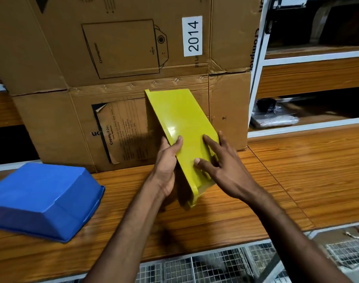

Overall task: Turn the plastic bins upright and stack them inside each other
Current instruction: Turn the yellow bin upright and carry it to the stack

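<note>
The yellow bin [180, 123] stands between the two hands, tipped on edge. Its flat, glossy base panel faces the camera and slightly to the right. Its long axis runs from the near end, low at the wooden shelf board [276, 180], up and away to the far end, which is in front of the lower cardboard carton [58, 127]. Whether the near end touches the board cannot be confirmed. The rim lip shows along the left edge, and the opening faces left and away, out of sight. The left hand [166, 166] grips the left edge of the bin: the thumb lies on the base panel and the fingers pass behind the bin, hidden. The right hand [221, 166] holds the right side with the fingers spread: the thumb and index finger lie on the base panel, and the remaining fingers wrap over the right edge. The blue bin [44, 199] lies upside down on the same board, base up and rim down, to the left of the left hand and well apart from it. A second carton [123, 41] sits on the lower one, beyond the hands, and carries a white label reading 2014 [193, 36].
</note>
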`<state>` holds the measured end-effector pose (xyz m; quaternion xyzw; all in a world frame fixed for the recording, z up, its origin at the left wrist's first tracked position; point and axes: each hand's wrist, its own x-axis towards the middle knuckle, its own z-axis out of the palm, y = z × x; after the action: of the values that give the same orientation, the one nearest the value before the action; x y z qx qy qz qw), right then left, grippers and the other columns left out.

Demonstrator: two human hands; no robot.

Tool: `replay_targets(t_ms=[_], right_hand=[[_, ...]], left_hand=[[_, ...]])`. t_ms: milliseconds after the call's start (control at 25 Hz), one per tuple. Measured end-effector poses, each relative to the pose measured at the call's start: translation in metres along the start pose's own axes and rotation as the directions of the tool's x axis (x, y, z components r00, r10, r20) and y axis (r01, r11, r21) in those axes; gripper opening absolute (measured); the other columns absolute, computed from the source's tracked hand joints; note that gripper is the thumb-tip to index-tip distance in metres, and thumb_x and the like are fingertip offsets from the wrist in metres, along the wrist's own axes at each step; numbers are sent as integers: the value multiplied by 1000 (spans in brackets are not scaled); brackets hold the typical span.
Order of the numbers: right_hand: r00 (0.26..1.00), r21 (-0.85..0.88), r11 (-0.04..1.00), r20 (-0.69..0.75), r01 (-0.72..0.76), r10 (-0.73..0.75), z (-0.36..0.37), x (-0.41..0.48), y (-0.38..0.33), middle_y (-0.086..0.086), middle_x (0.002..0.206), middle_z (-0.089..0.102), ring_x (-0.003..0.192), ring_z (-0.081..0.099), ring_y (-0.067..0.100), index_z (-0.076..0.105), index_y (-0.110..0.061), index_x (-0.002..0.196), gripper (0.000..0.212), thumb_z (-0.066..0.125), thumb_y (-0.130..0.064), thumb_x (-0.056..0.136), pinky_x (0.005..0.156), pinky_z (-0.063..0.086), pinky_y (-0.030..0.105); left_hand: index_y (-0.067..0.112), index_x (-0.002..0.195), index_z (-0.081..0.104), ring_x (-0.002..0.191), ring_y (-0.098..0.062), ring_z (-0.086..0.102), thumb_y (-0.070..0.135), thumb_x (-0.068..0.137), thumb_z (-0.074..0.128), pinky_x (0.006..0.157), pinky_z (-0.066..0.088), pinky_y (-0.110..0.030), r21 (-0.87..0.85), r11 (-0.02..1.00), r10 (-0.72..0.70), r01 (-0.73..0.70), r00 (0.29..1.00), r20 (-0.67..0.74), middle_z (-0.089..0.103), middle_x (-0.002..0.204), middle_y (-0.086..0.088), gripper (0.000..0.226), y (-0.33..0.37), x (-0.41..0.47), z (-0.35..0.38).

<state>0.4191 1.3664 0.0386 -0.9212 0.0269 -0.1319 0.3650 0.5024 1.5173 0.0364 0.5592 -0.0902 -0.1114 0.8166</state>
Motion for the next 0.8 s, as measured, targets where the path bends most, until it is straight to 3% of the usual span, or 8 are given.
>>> replay_targets(t_ms=[120, 200, 320, 480, 600, 680, 720, 800], right_hand=[[957, -23, 996, 277, -81, 84, -4, -2, -7, -7, 171, -23, 157, -26, 17, 5, -42, 164, 111, 54, -82, 73, 123, -9, 60], [924, -145, 987, 364, -69, 118, -1, -4, -8, -2, 170, -27, 156, -28, 22, -7, -37, 164, 119, 66, -74, 78, 122, -10, 62], [948, -172, 979, 278, -112, 158, 12, -6, -8, 5, 173, -17, 160, -17, 27, -7, -32, 165, 104, 67, -39, 92, 126, 0, 62], [1000, -103, 994, -25, -20, 18, 28, -9, -6, 12, 172, 18, 160, 15, 28, 15, -24, 166, 82, 50, -7, 94, 127, 22, 50], [968, 24, 994, -232, 106, -98, 33, -12, 5, 7, 163, 42, 152, 38, 24, 35, -19, 161, 68, 50, -1, 97, 124, 32, 39], [942, 164, 972, -318, 167, -108, 40, -16, 16, 0, 161, 46, 151, 40, 16, 40, -22, 158, 60, 52, -6, 102, 124, 34, 42], [932, 253, 946, -346, 201, -105, 43, -19, 21, -2, 161, 46, 151, 39, 12, 42, -24, 157, 57, 53, -10, 103, 123, 35, 44], [918, 366, 895, -383, 256, -105, 49, -25, 30, -4, 160, 46, 150, 40, 10, 42, -25, 157, 54, 53, -18, 104, 121, 38, 48]], left_hand=[[25, 162, 10, 143, -16, 45, 47, 102, 49, 115, 41, -39, 205, 977, -81, 66, 994, 67, 36, 161, 9, 74, -7, 5, 6], [31, 162, -4, 150, -13, 33, 68, 90, 54, 121, 33, -40, 204, 966, -188, 162, 975, 116, 21, 165, 14, 99, -11, 5, 9], [33, 162, 2, 151, -13, 31, 86, 63, 62, 123, 30, -49, 244, 958, -196, 152, 966, 169, 21, 168, 12, 127, -20, 8, 4], [17, 152, 37, 142, -12, 43, 57, 98, 51, 112, 37, -29, 474, 878, -10, -69, 987, 161, 46, 151, 7, 69, -18, 0, 6], [28, 130, 58, 128, -11, 52, 50, 99, 50, 101, 42, -34, 680, 667, 448, -304, 893, -39, 57, 135, 7, 38, -24, -14, -15], [23, 133, 52, 131, -23, 45, 44, 93, 64, 99, 37, -40, 812, 562, 626, -156, 721, -295, 45, 142, -3, 47, -33, -17, -41], [20, 139, 44, 131, -29, 44, 42, 91, 68, 99, 36, -43, 806, 590, 601, -50, 694, -397, 38, 146, -7, 59, -35, -19, -51], [14, 152, 27, 137, -34, 40, 41, 94, 66, 105, 37, -47, 710, 703, 429, 35, 776, -463, 28, 155, -13, 74, -34, -18, -66]])
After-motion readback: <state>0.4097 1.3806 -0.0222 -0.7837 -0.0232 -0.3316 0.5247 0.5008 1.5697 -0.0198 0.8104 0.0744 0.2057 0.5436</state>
